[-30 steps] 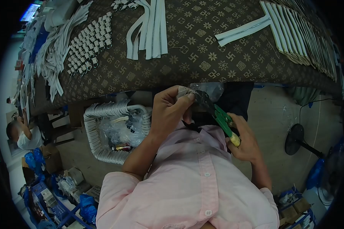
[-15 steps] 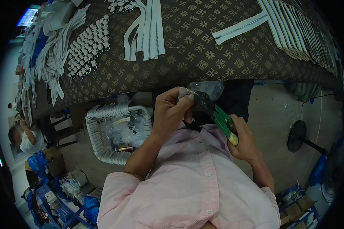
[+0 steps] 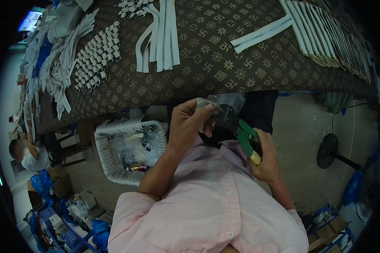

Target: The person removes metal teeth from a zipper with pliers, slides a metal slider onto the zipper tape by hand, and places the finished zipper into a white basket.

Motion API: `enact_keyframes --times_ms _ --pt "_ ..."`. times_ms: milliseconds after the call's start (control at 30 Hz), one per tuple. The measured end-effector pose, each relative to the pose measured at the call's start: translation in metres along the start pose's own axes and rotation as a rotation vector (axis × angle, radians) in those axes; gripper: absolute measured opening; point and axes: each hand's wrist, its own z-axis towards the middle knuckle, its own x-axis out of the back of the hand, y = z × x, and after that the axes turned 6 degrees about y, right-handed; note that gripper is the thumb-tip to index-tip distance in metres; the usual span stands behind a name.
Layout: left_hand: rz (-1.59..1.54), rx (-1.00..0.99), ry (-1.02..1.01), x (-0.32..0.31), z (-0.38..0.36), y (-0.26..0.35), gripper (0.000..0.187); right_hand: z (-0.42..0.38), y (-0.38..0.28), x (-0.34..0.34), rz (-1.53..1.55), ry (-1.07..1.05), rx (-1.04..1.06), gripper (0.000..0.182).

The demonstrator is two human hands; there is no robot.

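Note:
My left hand pinches a folded end of white zipper tape between thumb and forefinger, its metal teeth facing up. In my right hand are green-handled pliers, whose dark jaws lie right at the toothed edge of the tape. The fingers of the right hand wrap round the handles, and one handle has a yellowish end. Both hands work just below the table's front edge, over my lap. Clear plastic shows behind the jaws.
White zippers and rows of zipper sliders lie on the patterned tablecloth. One zipper reaches left from a neat row of zippers. A white basket holds plastic at my left. A fan stands right; a person sits far left.
The pliers' jaws have shifted slightly right and down from the tape end. Both hands keep their grip, and the right hand has moved a little lower.

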Motion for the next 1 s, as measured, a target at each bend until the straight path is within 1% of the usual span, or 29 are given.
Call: enact_keyframes --times_ms 67,100,167,200,267,300,367,400,467,500,567,600,667,700,767,800,833,900,933,967,1000 --pt "-0.015 -0.041 -0.060 0.001 0.001 -0.004 0.016 0.000 -0.001 -0.004 -0.230 0.089 0.033 0.064" --pt "-0.013 -0.040 -0.071 0.002 0.000 -0.004 0.016 -0.003 0.002 -0.004 -0.234 0.099 0.029 0.064" --pt "-0.025 -0.029 -0.038 0.004 -0.002 -0.002 0.015 -0.004 0.011 -0.002 -0.155 0.064 -0.144 0.065" --pt "-0.023 -0.032 -0.033 0.005 -0.002 -0.001 0.015 -0.005 0.010 0.000 -0.151 0.061 -0.140 0.065" --pt "-0.068 -0.041 -0.038 0.005 -0.002 -0.001 0.016 -0.006 0.005 0.004 0.002 -0.005 -0.183 0.065" --pt "-0.067 -0.040 -0.037 0.006 -0.003 -0.001 0.016 -0.005 0.002 0.003 0.003 -0.005 -0.185 0.065" --pt "-0.053 -0.026 -0.057 0.003 -0.002 -0.002 0.017 0.000 -0.003 0.002 0.046 0.022 -0.098 0.064" --pt "-0.053 -0.031 -0.065 0.002 -0.002 -0.003 0.017 0.000 -0.002 0.002 0.042 0.030 -0.095 0.064" --pt "0.009 -0.033 -0.066 0.004 -0.002 -0.003 0.019 0.002 0.005 -0.001 -0.152 0.091 -0.053 0.065" --pt "0.011 -0.067 -0.067 0.005 -0.005 -0.002 0.019 0.002 0.008 0.000 -0.152 0.104 -0.021 0.065" --pt "-0.010 0.023 -0.077 0.008 -0.008 0.006 0.024 0.002 0.017 0.005 -0.165 0.149 -0.113 0.066" --pt "0.006 -0.016 -0.081 0.010 -0.009 0.012 0.027 0.004 0.018 0.009 -0.160 0.171 -0.054 0.066" --pt "0.019 -0.121 -0.087 0.013 -0.011 0.024 0.035 0.014 0.021 0.022 -0.114 0.271 -0.115 0.062" --pt "0.024 -0.163 -0.089 0.016 -0.008 0.035 0.035 0.027 0.022 0.030 -0.108 0.288 -0.076 0.062" --pt "0.114 -0.262 -0.023 0.021 -0.010 0.057 0.036 0.046 0.026 0.049 -0.137 0.448 -0.033 0.063" --pt "0.154 -0.282 0.010 0.026 -0.006 0.070 0.031 0.058 0.030 0.060 -0.161 0.488 -0.021 0.063" --pt "0.153 -0.298 0.002 0.031 0.002 0.084 0.031 0.069 0.033 0.070 -0.164 0.501 -0.008 0.063" --pt "0.237 -0.343 0.026 0.039 0.027 0.110 0.024 0.089 0.038 0.087 -0.521 0.590 -0.099 0.065" --pt "0.242 -0.386 0.030 0.039 0.044 0.124 0.024 0.097 0.043 0.094 -0.518 0.601 -0.092 0.065" --pt "0.247 -0.427 0.035 0.039 0.064 0.138 0.024 0.104 0.049 0.099 -0.606 0.591 -0.102 0.068" --pt "0.236 -0.422 0.045 0.042 0.088 0.149 0.023 0.109 0.054 0.101 -0.694 0.579 -0.117 0.070"
